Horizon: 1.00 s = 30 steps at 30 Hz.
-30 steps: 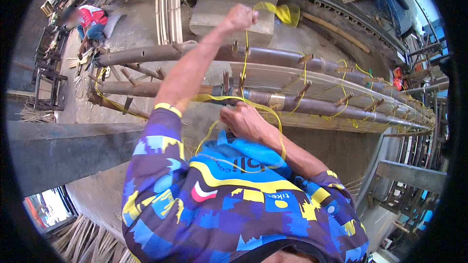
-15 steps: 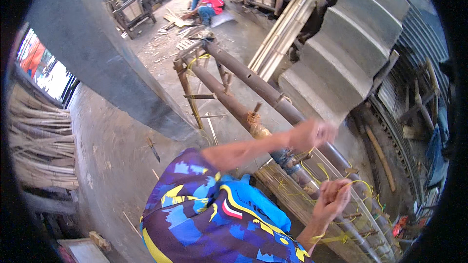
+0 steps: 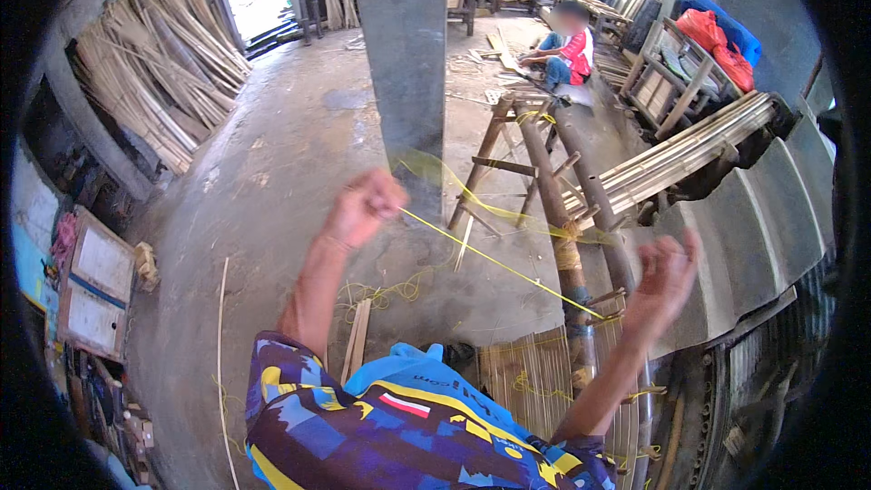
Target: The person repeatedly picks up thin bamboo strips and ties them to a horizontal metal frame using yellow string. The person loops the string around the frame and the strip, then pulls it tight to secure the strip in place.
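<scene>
My left hand (image 3: 367, 209) is closed in a fist, raised out over the floor to the left. A yellow string (image 3: 497, 259) runs taut from it to a peg on the pole frame (image 3: 564, 240). A second, blurred length of the string loops from near that fist toward my right hand (image 3: 662, 281). My right hand hovers above the frame's near part, its fingers partly curled and smeared by motion; whether it holds string is unclear. Split bamboo slats (image 3: 524, 370) lie along the frame beneath, with loose yellow string around them.
A grey pillar (image 3: 399, 63) stands ahead. Bamboo strips (image 3: 163, 73) lean at the left wall. Concrete steps (image 3: 726, 254) rise on the right beside long bamboo poles (image 3: 671, 159). A person (image 3: 562, 50) in red sits farther back. Tangled string (image 3: 386, 295) lies on the floor.
My left hand has swung from above the frame to the left, drawing the string taut. My right hand has risen, its fingers looser. The view has turned left.
</scene>
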{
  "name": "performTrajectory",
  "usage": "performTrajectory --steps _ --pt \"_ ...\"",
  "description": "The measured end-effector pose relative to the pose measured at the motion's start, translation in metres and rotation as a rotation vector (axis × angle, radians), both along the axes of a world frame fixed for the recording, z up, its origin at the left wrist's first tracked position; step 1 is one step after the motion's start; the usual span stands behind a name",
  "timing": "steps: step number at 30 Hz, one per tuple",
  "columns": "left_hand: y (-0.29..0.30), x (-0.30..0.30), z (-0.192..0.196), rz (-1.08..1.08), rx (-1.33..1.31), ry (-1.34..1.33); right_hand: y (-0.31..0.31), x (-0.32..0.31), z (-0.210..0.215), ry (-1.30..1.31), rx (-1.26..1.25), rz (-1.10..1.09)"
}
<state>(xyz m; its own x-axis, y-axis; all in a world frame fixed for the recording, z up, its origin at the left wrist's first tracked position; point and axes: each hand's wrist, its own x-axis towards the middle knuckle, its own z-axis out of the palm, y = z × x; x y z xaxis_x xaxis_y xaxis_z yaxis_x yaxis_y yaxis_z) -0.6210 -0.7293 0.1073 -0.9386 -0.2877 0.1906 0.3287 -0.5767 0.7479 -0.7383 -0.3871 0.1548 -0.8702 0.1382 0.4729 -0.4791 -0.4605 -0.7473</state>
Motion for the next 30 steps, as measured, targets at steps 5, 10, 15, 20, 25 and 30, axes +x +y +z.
performTrajectory --steps 5,10,15,20,25,30 --pt "-0.13 0.105 -0.038 0.637 0.224 -0.307 -0.024 0.056 -0.13 0.269 1.35 0.086" --pt "-0.236 0.244 -0.114 1.322 0.285 -0.631 0.006 0.086 -0.211 0.41 1.516 0.207" --pt "-0.256 0.343 -0.128 1.678 0.05 -0.718 -0.016 0.113 -0.263 0.439 1.716 0.42" --pt "-0.132 0.229 -0.127 0.862 -0.413 -0.866 -0.12 0.166 -0.309 0.598 1.525 0.522" --pt "0.07 0.06 -0.149 -0.686 -0.682 -0.444 -0.201 0.215 -0.286 0.546 1.04 0.753" --pt "0.099 0.02 -0.181 -0.807 -1.035 -0.344 -0.166 0.188 -0.24 0.331 1.313 0.802"
